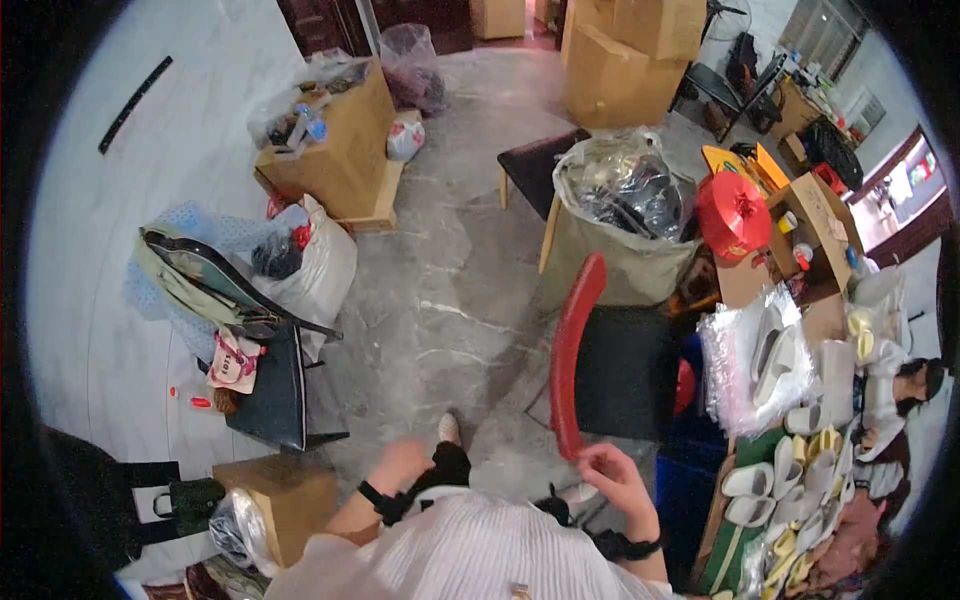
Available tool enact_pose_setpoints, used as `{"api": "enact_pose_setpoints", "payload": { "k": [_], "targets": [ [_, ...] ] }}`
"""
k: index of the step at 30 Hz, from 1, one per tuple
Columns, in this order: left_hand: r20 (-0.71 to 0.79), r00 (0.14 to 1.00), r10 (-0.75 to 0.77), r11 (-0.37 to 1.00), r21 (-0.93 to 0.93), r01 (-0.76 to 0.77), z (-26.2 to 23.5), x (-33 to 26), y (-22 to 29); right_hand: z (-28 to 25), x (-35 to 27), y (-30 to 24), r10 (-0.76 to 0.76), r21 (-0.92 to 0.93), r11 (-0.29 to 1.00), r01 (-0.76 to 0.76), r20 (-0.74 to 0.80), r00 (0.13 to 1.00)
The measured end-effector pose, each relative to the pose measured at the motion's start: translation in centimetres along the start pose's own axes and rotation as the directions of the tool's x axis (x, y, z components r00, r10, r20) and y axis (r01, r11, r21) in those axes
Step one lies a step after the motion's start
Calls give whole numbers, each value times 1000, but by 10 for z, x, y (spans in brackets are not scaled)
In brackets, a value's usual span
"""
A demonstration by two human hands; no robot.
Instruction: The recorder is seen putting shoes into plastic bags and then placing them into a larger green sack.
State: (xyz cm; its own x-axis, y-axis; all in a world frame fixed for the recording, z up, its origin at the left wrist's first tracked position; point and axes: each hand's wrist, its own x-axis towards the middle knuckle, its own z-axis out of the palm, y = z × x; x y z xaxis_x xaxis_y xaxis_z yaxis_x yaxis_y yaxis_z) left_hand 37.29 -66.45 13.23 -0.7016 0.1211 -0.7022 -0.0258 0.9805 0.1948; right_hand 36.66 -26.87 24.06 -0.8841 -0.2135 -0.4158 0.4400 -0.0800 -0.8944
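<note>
Chair (628,372), right of centre: likely stiff, lightish; hold by red backrest (568,370). Right hand (618,480) half-curled beside it, left hand (402,462) blurred; cannot tell grip.

Chair (608,370), seen from above, R of centre. Backrest (566,375): red, glossy, narrow, bowed in outline; its length is directed away from the wearer, w/ rounded near end lowest in view & far end curved to the R. Seat (632,375): black, flat, approx. rectangular, placed to the R of the backrest & partly overlapped by it in this view. Pose: upright, seat faced up; legs mostly hidden. Position: set on the grey floor (450,300), on the near side of the bulky pale sack (615,268).
</note>
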Motion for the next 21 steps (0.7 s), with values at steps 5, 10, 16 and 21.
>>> {"api": "enact_pose_setpoints", "payload": {
  "k": [5, 10, 16, 21],
  "targets": [
    [-291, 956, 44, 996, 86, -19, -120, 27, -86, 106, 80, -39, -57, -320, 936, 149, 280, 958],
    [-345, 929, 132, 991, 26, -132, -166, 82, -135, 144, 140, -74, -56, -533, 826, 184, 248, 967],
    [-158, 911, 381, 904, -141, -403, -241, 138, -98, 149, 237, -103, -80, -509, 850, 137, 132, 988],
    [37, 923, 382, 923, -62, -380, -306, 225, -113, 122, 361, -111, -149, -419, 895, 152, 41, 988]
  ]
}}
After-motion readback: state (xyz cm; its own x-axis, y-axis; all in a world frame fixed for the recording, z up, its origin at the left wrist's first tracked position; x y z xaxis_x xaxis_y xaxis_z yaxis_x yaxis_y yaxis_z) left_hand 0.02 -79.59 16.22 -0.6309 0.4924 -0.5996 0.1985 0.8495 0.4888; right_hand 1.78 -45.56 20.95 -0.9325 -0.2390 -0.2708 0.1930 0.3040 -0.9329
